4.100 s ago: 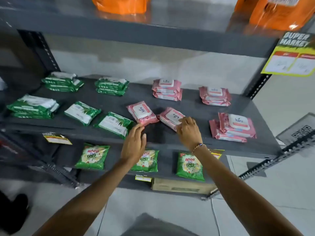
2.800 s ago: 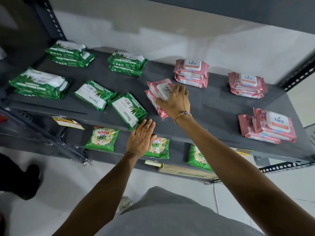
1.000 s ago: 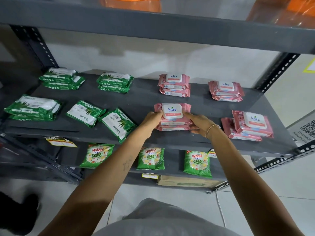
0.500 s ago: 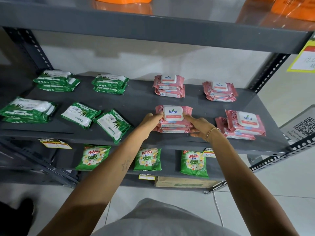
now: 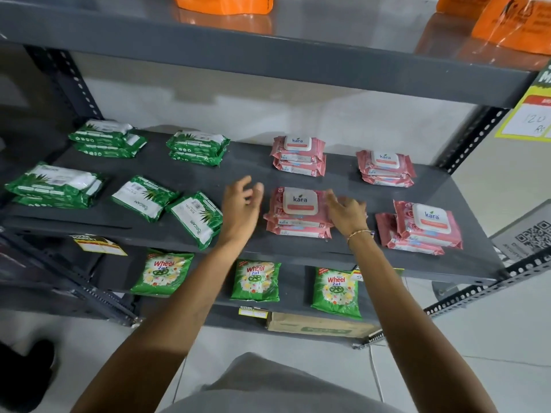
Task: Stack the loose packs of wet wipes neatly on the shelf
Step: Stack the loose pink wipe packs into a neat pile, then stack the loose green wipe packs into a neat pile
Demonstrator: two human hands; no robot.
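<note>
With the front pink plastic wet-wipe stack [image 5: 299, 214] squared on the grey metal shelf [image 5: 343, 254], left hand [image 5: 242, 208] open beside it, right hand [image 5: 347, 214] open, touching its edge; next, apparently, the two loose green wet-wipe packs [image 5: 170, 208] need stacking.

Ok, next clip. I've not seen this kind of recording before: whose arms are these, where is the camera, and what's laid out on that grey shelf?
There is no machine here. The picture comes from a camera worn on a person's head, looking forward and down, so the two bare arms are that person's own. The left hand is open in the air, holding nothing. The right hand is open too, its fingers at the side of the front pink stack of Kara wet wipes. On the grey shelf lie three more pink stacks; the one at the front right looks uneven. To the left are green packs: three stacks and two loose green packs lying singly at an angle. Below are green Wheel sachets; above, orange bags.
</note>
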